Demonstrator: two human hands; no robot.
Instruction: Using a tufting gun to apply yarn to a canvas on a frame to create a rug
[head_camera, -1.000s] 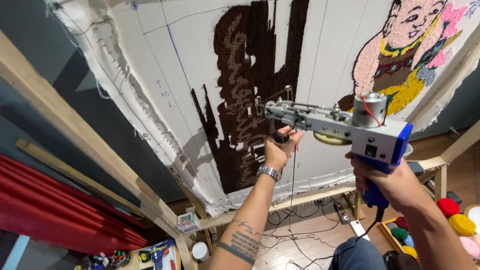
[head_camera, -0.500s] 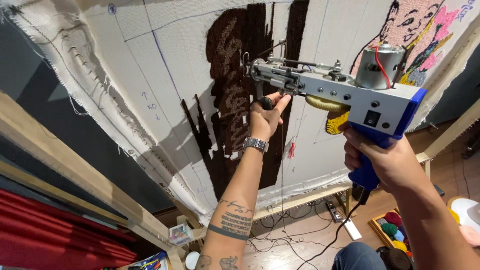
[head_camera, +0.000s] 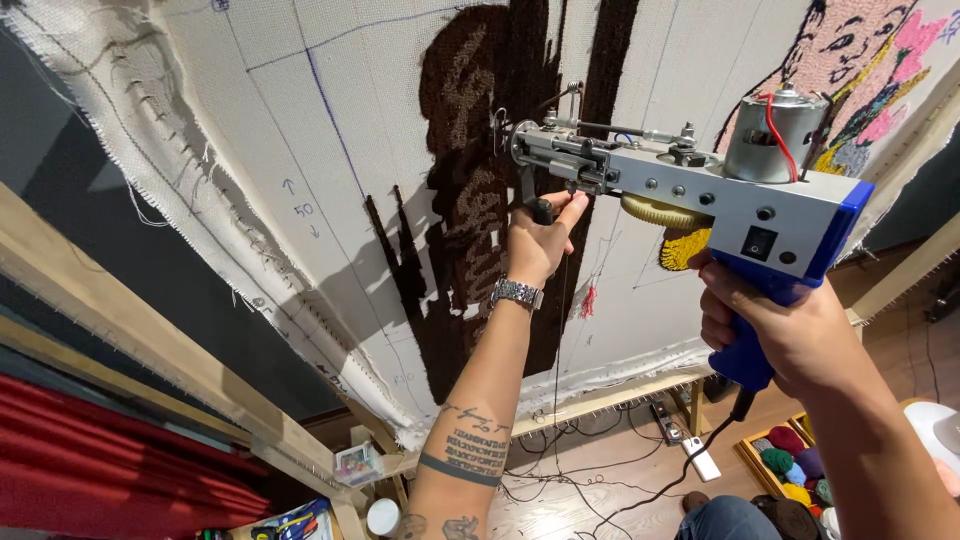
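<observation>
A silver and blue tufting gun with a round motor on top points at a stretched white cloth. My right hand is wrapped around its blue grip. My left hand, with a metal watch at the wrist, holds the gun's black front handle just under the needle end. The needle tip sits against a dark brown tufted patch on the cloth. A thin yarn strand runs down from the gun past my left forearm.
A wooden frame holds the cloth. A colourful tufted figure fills the upper right. Yarn balls lie in a box on the floor, beside a power strip and cables. Red fabric hangs at lower left.
The gun and both hands have moved up and closer to the cloth, the needle end now resting on the brown patch. My view has tilted upward with them.
</observation>
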